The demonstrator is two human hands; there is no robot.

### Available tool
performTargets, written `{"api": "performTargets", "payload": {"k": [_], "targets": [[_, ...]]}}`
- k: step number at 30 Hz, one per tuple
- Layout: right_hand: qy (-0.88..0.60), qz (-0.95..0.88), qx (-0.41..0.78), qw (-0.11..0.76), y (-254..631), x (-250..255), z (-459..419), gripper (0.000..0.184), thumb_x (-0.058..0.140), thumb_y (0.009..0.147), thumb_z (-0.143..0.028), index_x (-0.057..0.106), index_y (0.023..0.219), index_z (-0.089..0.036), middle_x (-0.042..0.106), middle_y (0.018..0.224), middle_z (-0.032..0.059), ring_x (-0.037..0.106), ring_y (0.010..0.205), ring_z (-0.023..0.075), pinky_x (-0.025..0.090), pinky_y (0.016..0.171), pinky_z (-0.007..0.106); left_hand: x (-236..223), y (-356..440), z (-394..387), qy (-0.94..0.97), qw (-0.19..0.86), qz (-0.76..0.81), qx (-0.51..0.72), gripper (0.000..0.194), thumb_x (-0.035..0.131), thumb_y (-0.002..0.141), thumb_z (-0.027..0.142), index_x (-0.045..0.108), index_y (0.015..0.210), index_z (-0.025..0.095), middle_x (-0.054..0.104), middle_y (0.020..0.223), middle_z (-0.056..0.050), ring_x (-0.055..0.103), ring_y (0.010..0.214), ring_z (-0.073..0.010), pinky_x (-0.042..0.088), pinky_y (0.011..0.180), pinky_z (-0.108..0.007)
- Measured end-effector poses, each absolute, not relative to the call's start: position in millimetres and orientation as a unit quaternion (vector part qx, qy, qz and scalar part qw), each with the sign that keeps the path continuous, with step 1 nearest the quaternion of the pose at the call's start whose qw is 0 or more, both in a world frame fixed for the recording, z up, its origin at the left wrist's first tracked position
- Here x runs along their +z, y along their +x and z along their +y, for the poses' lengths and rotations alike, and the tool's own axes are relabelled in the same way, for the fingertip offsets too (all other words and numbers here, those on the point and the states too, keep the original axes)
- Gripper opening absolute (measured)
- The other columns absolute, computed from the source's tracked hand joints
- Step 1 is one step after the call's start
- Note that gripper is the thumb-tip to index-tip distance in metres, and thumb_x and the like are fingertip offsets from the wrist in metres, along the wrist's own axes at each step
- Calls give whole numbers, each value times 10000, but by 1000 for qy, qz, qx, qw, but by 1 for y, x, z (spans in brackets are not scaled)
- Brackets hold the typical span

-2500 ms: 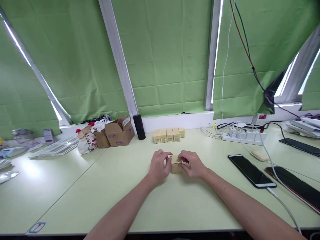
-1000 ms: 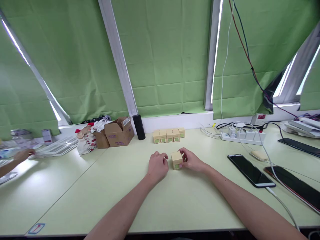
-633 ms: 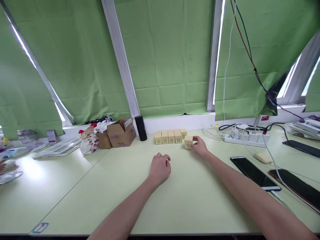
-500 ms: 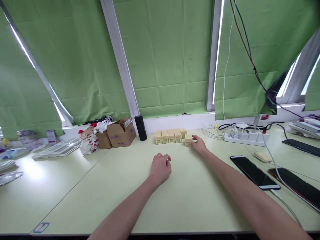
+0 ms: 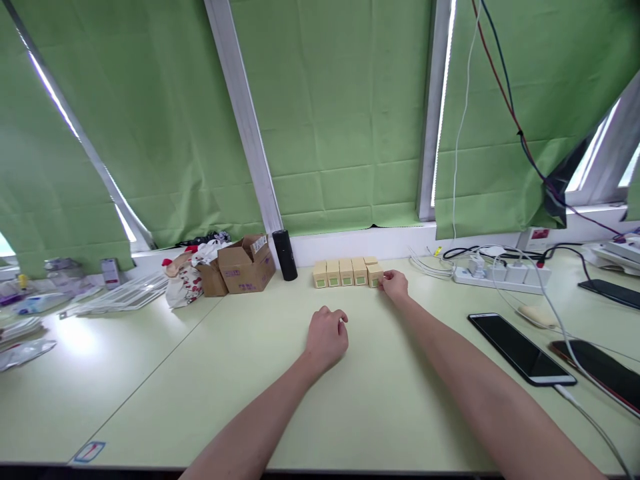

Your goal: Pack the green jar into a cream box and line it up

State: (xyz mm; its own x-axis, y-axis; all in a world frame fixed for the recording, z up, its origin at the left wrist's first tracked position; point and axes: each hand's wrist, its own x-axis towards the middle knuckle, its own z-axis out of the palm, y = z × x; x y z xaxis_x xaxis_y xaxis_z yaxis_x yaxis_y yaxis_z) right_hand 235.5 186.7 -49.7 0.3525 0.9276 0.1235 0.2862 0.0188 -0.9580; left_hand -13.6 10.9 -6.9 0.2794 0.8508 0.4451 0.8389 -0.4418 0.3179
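Observation:
Several small cream-yellow boxes with green labels stand side by side in a row near the wall, among them a box (image 5: pixel 333 274) towards the left. My right hand (image 5: pixel 394 285) reaches out to the row's right end, its fingers closed on the right-hand small box (image 5: pixel 374 276). That box touches or nearly touches its neighbour and sits in front of another box (image 5: pixel 370 261), mostly hidden behind it. Nearer to me, my left hand (image 5: pixel 327 335) rests on the table, fingers curled in a loose fist with nothing visible in it.
Left of the row stand a black cylinder (image 5: pixel 285 255), an open cardboard box (image 5: pixel 245 267) and a patterned cloth bag (image 5: pixel 183 283). On the right lie a white power strip (image 5: pixel 500 278), loose cables, a phone (image 5: pixel 520 347) and a second dark phone (image 5: pixel 600 370).
My right hand has slid the small box leftwards, closing the gap to the row. My left hand keeps its place and curled pose; the view has shifted slightly.

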Motion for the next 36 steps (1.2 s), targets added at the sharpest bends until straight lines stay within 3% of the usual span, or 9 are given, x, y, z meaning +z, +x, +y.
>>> {"api": "performTargets", "payload": {"k": [5, 11, 16, 20, 25, 29, 32, 36], "targets": [[-613, -477, 292, 558, 233, -49, 180, 330, 701, 898, -236, 677, 1221, -172, 774, 966, 110, 768, 809, 216, 653, 790, 357, -7, -13, 11, 802, 12, 529, 276, 272, 513, 876, 68, 732, 960, 205, 654, 755, -60, 651, 933, -258, 495, 873, -406], [-608, -504, 269, 552, 236, -46, 161, 330, 689, 803, -155, 701, 1132, -171, 790, 1006, 126, 778, 851, 232, 651, 797, 365, -4, -13, 11, 803, 14, 533, 266, 275, 518, 867, 52, 729, 954, 207, 657, 746, -58, 659, 944, -268, 491, 873, -408], [-588, -586, 250, 498, 242, -41, 134, 223, 645, 810, -106, 715, 1005, -187, 795, 1011, 87, 767, 941, 211, 607, 940, 376, -4, -13, 12, 807, 23, 529, 261, 263, 529, 868, 58, 730, 955, 204, 669, 754, -61, 656, 955, -276, 489, 890, -418], [-566, -653, 234, 446, 254, -37, 99, 282, 649, 816, -90, 718, 1068, -195, 787, 1129, 95, 757, 1050, 225, 581, 970, 372, -4, -12, 12, 809, 26, 527, 260, 258, 528, 876, 70, 734, 961, 200, 675, 761, -69, 647, 952, -277, 488, 886, -423], [-595, -696, 157, 371, 295, -24, 40, 437, 721, 821, -197, 680, 1255, -201, 688, 1369, 155, 636, 1278, 361, 487, 1064, 496, -3, -11, 10, 805, 32, 537, 251, 262, 515, 898, 88, 740, 977, 197, 678, 804, -77, 641, 971, -267, 485, 899, -412], [-636, -748, -121, 148, 348, -9, -11, 568, 665, 896, -398, 575, 1406, -162, 647, 1401, 212, 610, 1257, 426, 478, 1027, 543, -3, -10, 11, 805, 33, 540, 244, 267, 509, 910, 99, 740, 993, 203, 676, 831, -79, 640, 997, -259, 477, 924, -405], [-673, -700, -231, 59, 388, -9, -43, 588, 639, 904, -456, 573, 1391, -132, 699, 1247, 257, 673, 1093, 445, 504, 921, 550, -5, -11, 13, 806, 31, 537, 245, 265, 501, 915, 104, 736, 991, 201, 687, 844, -81, 634, 1000, -261, 475, 931, -410], [-713, -655, -250, 14, 421, -25, -69, 693, 503, 967, -609, 544, 1388, -60, 742, 972, 253, 720, 911, 438, 521, 816, 525, -5, -11, 14, 806, 34, 536, 248, 264, 502, 907, 96, 732, 980, 203, 692, 811, -70, 635, 992, -260, 475, 923, -408]]}}
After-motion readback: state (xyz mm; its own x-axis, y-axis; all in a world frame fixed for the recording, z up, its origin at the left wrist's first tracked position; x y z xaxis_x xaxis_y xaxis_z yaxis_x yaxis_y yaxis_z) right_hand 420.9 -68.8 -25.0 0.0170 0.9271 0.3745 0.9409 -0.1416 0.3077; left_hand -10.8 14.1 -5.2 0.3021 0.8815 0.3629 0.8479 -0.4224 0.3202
